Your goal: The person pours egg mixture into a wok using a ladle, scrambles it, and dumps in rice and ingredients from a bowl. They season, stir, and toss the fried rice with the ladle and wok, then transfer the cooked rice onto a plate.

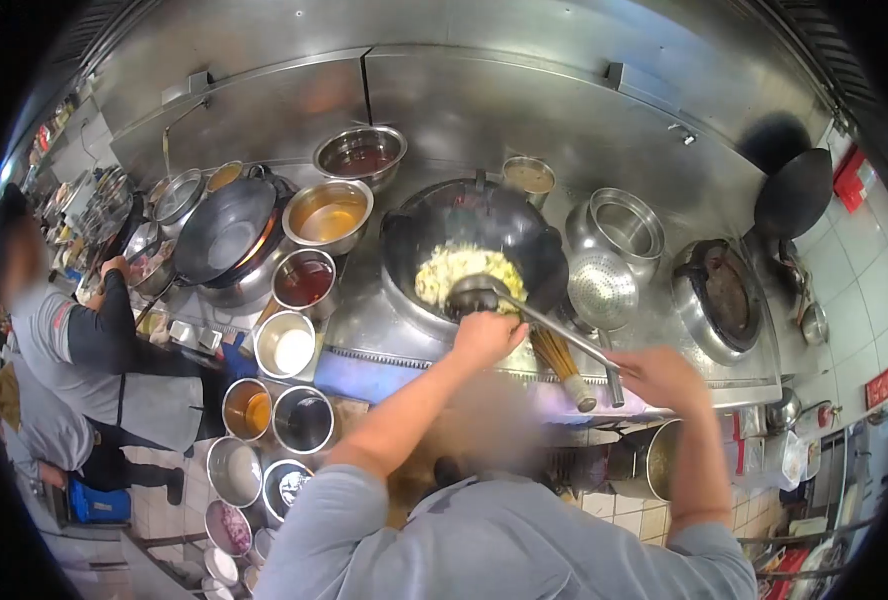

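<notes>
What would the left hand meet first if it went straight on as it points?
The left hand would likely meet the ladle handle first, slanting just beyond it, with the wok wall behind; depth is unclear, so it might pass beneath.

A steel wall point(504, 110) is reflecting soft light above the range, pale tiles point(849, 265) are lining the right side, and square tiles point(164, 520) are covering the floor

Head cam, fwd/down over both hands
</notes>
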{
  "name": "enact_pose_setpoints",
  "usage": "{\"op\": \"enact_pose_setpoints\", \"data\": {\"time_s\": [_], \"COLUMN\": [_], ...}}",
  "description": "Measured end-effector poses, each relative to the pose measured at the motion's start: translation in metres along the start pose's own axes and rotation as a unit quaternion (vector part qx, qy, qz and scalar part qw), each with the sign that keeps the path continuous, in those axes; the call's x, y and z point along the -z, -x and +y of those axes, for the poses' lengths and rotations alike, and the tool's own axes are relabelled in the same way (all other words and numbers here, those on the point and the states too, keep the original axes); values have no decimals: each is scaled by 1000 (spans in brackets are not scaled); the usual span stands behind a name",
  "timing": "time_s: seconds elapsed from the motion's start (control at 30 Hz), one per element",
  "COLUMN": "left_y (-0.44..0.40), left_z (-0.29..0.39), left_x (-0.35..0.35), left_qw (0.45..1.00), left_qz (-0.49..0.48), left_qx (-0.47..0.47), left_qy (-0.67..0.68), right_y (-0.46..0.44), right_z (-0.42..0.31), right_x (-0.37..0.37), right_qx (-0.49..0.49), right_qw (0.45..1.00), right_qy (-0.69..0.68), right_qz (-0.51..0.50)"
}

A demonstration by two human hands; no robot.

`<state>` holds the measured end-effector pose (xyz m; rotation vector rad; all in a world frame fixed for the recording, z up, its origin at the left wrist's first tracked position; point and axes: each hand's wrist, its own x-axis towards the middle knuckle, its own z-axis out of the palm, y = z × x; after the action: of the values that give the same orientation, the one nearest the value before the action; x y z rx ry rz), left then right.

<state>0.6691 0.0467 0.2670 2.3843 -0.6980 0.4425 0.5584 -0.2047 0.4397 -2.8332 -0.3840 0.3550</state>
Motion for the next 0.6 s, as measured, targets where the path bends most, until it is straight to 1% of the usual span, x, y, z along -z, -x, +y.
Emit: {"op": "enact_pose_setpoints", "data": {"time_s": [0.03,0.07,0.1,0.13,0.17,0.2,0.23,0.27,0.3,0.33,0.37,0.4,0.43,0.47,0.5,0.53,0.57,0.6], "left_y": [15,33,50,67,75,76,67,56,39,29,22,15,12,11,6,5,5,1], "left_z": [-14,-20,-16,-9,10,21,28,26,10,-8,-19,-33,-46,-60,-66,-70,-69,-73], "left_x": [-30,-49,-52,-53,-38,-24,-12,-3,-6,-16,-21,-25,-33,-44,-47,-52,-54,-58], "left_qw": [1000,999,1000,1000,997,990,992,994,996,997,996,996,996,998,999,999,999,999], "left_qz": [7,14,8,-1,-79,-128,-115,-105,-88,-76,-71,-63,-62,-41,-19,-20,-22,-19], "left_qx": [25,47,12,-23,19,47,34,23,27,34,50,64,64,52,39,39,44,49], "left_qy": [4,8,4,3,12,41,22,1,2,7,10,11,8,9,11,10,6,0], "right_y": [-27,-46,-57,-58,-57,-57,-54,-48,-40,-33,-35,-40,-40,-46,-54,-63,-70,-87], "right_z": [7,4,-2,-10,-16,-17,-16,-17,-17,-12,-3,-1,-1,0,2,3,-2,1], "right_x": [-27,-49,-65,-74,-81,-81,-77,-71,-71,-80,-86,-85,-80,-78,-73,-67,-46,-34], "right_qx": [23,14,3,0,-4,-5,-6,-13,-22,-28,-87,-137,-129,-127,-60,7,62,66], "right_qw": [999,997,993,993,990,985,984,984,981,981,932,834,758,758,679,586,616,617], "right_qy": [-6,3,12,10,-13,-32,-31,-86,-144,-148,-350,-533,-632,-633,-729,-810,-784,-783], "right_qz": [45,79,113,114,141,171,173,155,131,122,34,-53,-93,-93,-67,-40,-39,-41]}}
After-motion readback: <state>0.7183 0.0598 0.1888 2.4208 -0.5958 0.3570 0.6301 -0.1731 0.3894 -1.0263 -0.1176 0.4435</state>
